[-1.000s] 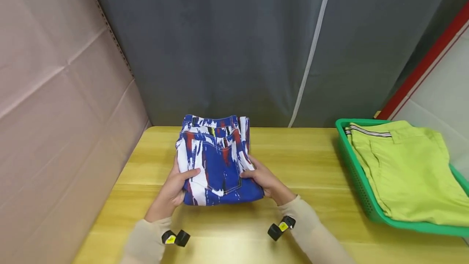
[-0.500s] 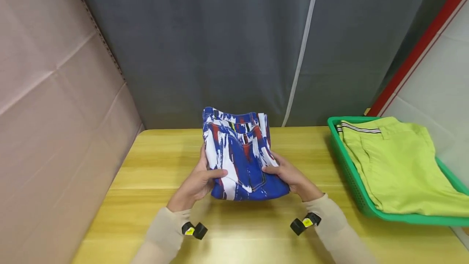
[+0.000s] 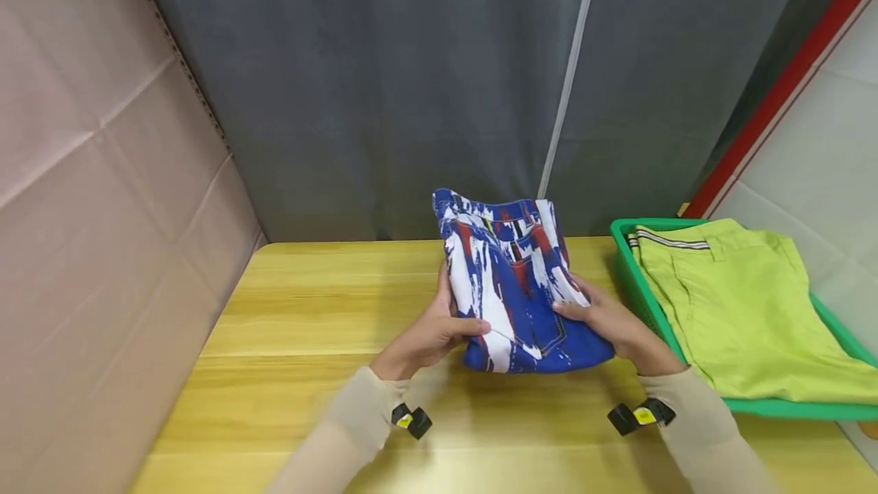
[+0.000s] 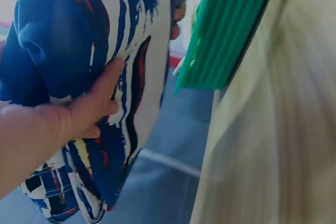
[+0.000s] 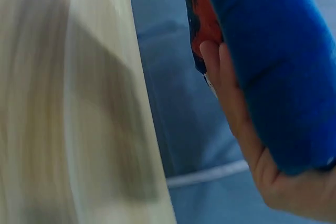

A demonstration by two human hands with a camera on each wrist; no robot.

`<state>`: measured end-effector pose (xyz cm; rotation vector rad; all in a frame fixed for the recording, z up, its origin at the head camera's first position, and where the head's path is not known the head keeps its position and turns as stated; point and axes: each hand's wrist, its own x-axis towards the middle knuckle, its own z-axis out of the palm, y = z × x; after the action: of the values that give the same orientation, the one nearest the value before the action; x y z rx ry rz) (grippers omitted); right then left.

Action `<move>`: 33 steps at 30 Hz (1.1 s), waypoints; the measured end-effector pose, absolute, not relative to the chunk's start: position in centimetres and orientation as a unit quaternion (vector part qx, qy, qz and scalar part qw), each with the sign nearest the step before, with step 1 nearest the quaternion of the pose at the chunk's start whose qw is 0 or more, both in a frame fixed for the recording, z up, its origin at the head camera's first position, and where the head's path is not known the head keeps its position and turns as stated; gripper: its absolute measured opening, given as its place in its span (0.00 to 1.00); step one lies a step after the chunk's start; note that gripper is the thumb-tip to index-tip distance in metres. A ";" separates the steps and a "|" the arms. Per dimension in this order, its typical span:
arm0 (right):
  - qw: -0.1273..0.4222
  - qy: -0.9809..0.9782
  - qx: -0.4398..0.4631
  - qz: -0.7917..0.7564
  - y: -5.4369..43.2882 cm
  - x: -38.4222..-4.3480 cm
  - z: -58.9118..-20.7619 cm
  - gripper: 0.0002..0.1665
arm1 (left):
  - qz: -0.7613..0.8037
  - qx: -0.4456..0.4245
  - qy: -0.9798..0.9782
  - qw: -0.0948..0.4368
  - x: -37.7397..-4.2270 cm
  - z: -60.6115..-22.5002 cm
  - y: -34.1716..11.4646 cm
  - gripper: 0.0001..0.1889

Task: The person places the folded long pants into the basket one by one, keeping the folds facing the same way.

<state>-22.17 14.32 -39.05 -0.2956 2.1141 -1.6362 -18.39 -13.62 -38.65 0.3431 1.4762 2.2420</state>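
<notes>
Folded jeans [image 3: 511,280] with a blue, white and red streaked print hang above the wooden table between both hands. Their back pocket faces up and the waistband points away. My left hand [image 3: 439,328] grips the left side, thumb on top, the other fingers underneath. On the opposite side my right hand [image 3: 610,324] holds the jeans the same way. In the left wrist view, fingers [image 4: 97,100] lie against the printed cloth. The right wrist view shows the right fingers [image 5: 239,103] supporting the blue folded edge from below.
At the right stands a green plastic basket [image 3: 639,284] holding folded yellow-green pants [image 3: 748,311] with a striped waistband. The wooden table [image 3: 302,341] ends at a grey curtain [image 3: 391,97]. A pale fabric wall [image 3: 110,197] borders the left side.
Both hands have carried the folded jeans to the right, towards the green basket, and slightly upward in view. The grip is unchanged. The head view has shifted a little.
</notes>
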 end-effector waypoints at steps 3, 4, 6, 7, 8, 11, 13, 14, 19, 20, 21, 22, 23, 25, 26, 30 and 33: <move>0.183 0.816 -0.095 -0.540 16.1 -22.2 -38.5 0.43 | 0.803 0.140 0.544 0.198 -19.0 -39.1 -11.5 0.61; 0.170 0.830 -0.094 -0.524 16.7 -22.2 -38.4 0.42 | 0.801 0.143 0.549 0.192 -19.2 -39.2 -10.8 0.61; 0.156 0.845 -0.089 -0.505 17.8 -22.1 -38.3 0.42 | 0.798 0.154 0.552 0.186 -19.6 -39.4 -9.5 0.61; 0.152 0.849 -0.086 -0.499 18.3 -22.0 -38.1 0.42 | 0.797 0.157 0.554 0.184 -19.8 -39.5 -9.0 0.61; 0.149 0.852 -0.085 -0.495 18.7 -22.0 -38.0 0.42 | 0.795 0.156 0.556 0.184 -19.9 -39.5 -8.5 0.60; 0.147 0.859 -0.080 -0.483 20.0 -22.0 -37.6 0.43 | 0.795 0.159 0.556 0.184 -20.4 -39.6 -7.1 0.59; 0.145 0.868 -0.080 -0.469 20.7 -22.3 -37.3 0.44 | 0.796 0.159 0.554 0.184 -20.8 -39.6 -6.4 0.59; 0.146 0.871 -0.079 -0.463 21.1 -22.4 -37.1 0.44 | 0.796 0.160 0.554 0.185 -21.0 -39.5 -6.0 0.60; 0.137 0.888 -0.080 -0.431 22.9 -22.9 -36.2 0.45 | 0.793 0.163 0.559 0.178 -21.8 -39.2 -4.3 0.61; 0.136 0.890 -0.080 -0.427 23.1 -23.0 -36.1 0.46 | 0.793 0.161 0.561 0.174 -21.9 -39.1 -4.0 0.60; 0.135 0.892 -0.083 -0.423 23.4 -23.2 -35.9 0.46 | 0.795 0.159 0.560 0.172 -22.1 -39.0 -3.7 0.60; 0.135 0.893 -0.084 -0.422 23.7 -23.3 -35.7 0.46 | 0.796 0.157 0.560 0.171 -22.3 -38.9 -3.4 0.60; 0.136 0.893 -0.082 -0.420 23.9 -23.4 -35.5 0.46 | 0.796 0.154 0.560 0.172 -22.5 -38.9 -3.1 0.60; 0.134 0.896 -0.082 -0.415 24.5 -23.7 -35.2 0.46 | 0.801 0.150 0.554 0.169 -22.9 -38.8 -2.3 0.59; 0.132 0.898 -0.083 -0.410 24.9 -23.8 -35.1 0.46 | 0.804 0.148 0.550 0.169 -23.1 -38.9 -1.9 0.58; 0.117 0.911 -0.084 -0.386 26.6 -24.0 -34.9 0.45 | 0.824 0.143 0.523 0.166 -23.7 -39.1 0.0 0.55; 0.104 0.921 -0.074 -0.368 28.6 -23.7 -34.6 0.44 | 0.835 0.147 0.496 0.188 -23.8 -39.1 1.8 0.54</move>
<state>-23.71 28.56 -34.59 -0.2188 2.7172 -1.0847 -23.77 1.80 -39.15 0.4143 1.3953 2.3489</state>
